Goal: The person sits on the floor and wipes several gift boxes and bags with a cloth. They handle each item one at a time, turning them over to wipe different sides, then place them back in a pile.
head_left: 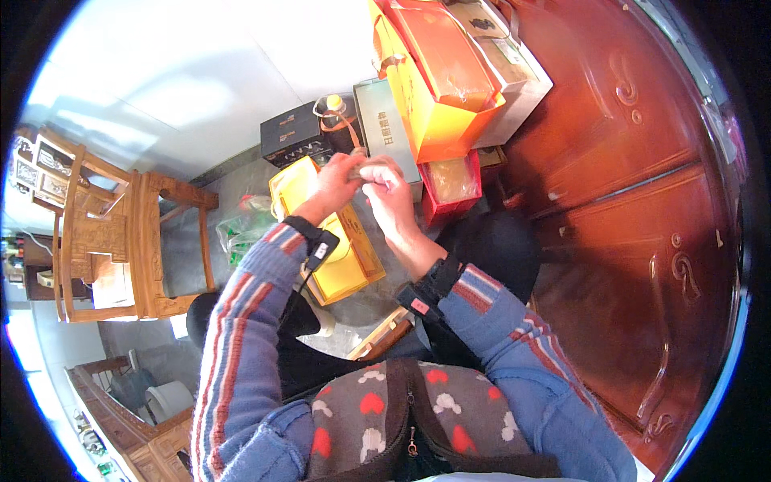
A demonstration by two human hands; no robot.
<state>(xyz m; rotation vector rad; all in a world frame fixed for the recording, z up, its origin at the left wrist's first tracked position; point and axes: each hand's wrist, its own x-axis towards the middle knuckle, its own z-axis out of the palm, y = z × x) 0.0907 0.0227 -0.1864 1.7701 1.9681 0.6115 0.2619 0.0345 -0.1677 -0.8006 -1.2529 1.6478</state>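
Observation:
My left hand [333,189] and my right hand [392,205] meet in front of me with their fingers bent and pressed together. What they pinch is hidden by the fingers. A narrow orange-brown strip [352,132] shows just beyond the left fingertips; whether it is held or lies behind them, I cannot tell. Below the left hand lies a yellow gift box [351,269]. The right hand is nearest to a red box [451,189] with a clear-wrapped pale top. Each wrist wears a black strap with a small device.
Beyond the hands stand a black box [293,135], a clear container with a yellow cap [334,103] and a grey-green box [385,120]. Orange and yellow gift bags [450,88] pile up beside a red-brown wooden door [626,241]. A carved wooden chair [136,233] and plastic bag [241,233] are left.

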